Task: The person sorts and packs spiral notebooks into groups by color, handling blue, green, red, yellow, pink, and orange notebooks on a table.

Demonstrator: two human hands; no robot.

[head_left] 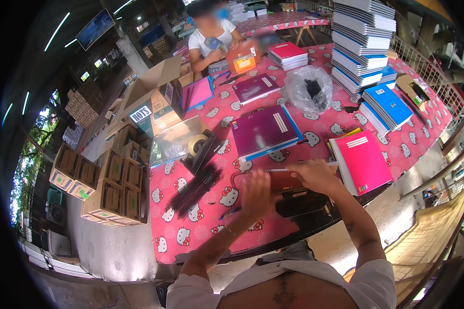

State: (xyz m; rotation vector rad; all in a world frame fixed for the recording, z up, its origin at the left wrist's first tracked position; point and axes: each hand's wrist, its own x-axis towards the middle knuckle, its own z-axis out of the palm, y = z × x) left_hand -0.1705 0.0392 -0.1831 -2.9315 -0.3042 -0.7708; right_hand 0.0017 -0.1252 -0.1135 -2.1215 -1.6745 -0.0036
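Note:
A dark reddish-brown spiral notebook (282, 179) lies in front of me at the near table edge, over a black device (303, 204). My right hand (314, 176) bends over the notebook's far right edge, fingers closed on it. Beside its left end, my left hand (257, 193) is held with fingers stretched out, somewhat blurred by motion. Left of that hand lies a bundle of black binding coils (195, 190). A bright pink notebook (365, 160) rests right of my right hand. Beyond my hands sits a stack topped by a purple notebook (263, 131).
A tape dispenser (200, 150) stands at the left, near an open carton (162, 103). A clear plastic bag (307, 92) and tall notebook stacks (361, 46) occupy the right side. Across the table, a person (214, 38) handles an orange-and-brown item. Cartons (116, 185) are piled left of the table.

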